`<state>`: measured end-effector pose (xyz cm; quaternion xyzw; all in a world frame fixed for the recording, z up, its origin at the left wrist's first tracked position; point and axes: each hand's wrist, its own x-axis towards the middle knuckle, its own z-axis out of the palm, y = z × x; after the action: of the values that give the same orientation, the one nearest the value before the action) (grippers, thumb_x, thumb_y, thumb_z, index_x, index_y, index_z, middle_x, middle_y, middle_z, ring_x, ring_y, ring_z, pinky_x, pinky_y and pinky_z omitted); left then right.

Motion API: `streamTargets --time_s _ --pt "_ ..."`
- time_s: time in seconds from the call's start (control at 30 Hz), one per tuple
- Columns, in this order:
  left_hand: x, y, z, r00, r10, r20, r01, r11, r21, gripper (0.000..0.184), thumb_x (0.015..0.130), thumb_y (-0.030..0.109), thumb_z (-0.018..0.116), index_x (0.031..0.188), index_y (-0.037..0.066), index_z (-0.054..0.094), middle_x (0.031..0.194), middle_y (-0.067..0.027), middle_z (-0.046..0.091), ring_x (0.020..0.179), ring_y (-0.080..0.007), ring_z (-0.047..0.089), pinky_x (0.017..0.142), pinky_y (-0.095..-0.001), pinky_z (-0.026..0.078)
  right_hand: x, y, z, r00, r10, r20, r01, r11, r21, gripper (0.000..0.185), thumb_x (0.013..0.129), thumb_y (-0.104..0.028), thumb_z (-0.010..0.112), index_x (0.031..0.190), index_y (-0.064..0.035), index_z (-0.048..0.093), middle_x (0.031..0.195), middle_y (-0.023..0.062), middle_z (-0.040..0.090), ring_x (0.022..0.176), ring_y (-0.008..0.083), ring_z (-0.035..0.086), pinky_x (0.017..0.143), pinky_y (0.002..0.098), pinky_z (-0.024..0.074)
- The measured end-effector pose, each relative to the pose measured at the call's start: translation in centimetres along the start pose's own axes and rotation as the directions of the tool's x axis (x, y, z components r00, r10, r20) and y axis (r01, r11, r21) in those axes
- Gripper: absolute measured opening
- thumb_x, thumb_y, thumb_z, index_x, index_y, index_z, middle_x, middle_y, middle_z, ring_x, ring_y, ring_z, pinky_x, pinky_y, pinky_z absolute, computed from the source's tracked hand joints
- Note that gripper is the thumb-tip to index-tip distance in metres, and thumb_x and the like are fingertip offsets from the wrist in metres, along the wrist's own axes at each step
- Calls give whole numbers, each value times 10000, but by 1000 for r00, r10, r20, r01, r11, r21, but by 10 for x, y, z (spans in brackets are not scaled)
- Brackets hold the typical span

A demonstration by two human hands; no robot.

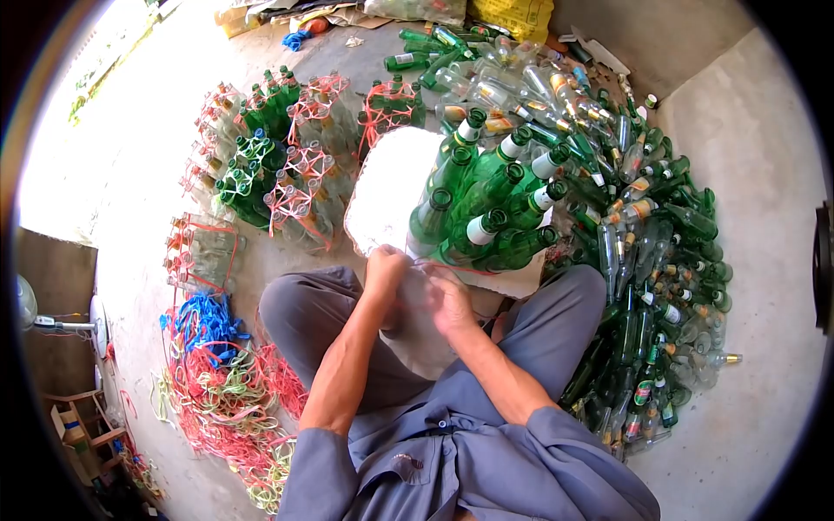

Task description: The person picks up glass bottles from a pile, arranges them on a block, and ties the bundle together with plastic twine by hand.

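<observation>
A group of green glass bottles (491, 187) stands upright and close together on a white board (391, 174) before my knees. Round the near base of the group runs a thin reddish plastic string (478, 271). My left hand (388, 267) is closed in a pinch on the string at the near left side of the bottles. Just right of it and a little lower, my right hand (445, 295) is closed too, its fingers slightly blurred, at the same string. The strand between the fingers is thin and partly hidden.
Tied bundles of bottles (295, 191) stand at the left. Below them lies a tangled heap of red and pale green string (230, 399) with a blue bunch (208, 328). Loose bottles (643, 243) are piled along the right wall. A yellow bag (512, 19) sits at the back.
</observation>
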<state>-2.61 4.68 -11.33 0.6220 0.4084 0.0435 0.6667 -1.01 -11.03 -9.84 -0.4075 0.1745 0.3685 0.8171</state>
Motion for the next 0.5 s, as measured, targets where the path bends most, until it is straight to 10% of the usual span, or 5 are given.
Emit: streamTargets --time_s 0.5 --pt "-13 26 -7 979 -163 124 192 944 -270 100 767 -2 641 818 20 558 539 -6 486 392 -114 421 354 -267 346 8 7 32 997 21 73 -4 974 -228 165 979 -158 572 1011 -19 655 711 -14 549 555 91 507 477 235 405"
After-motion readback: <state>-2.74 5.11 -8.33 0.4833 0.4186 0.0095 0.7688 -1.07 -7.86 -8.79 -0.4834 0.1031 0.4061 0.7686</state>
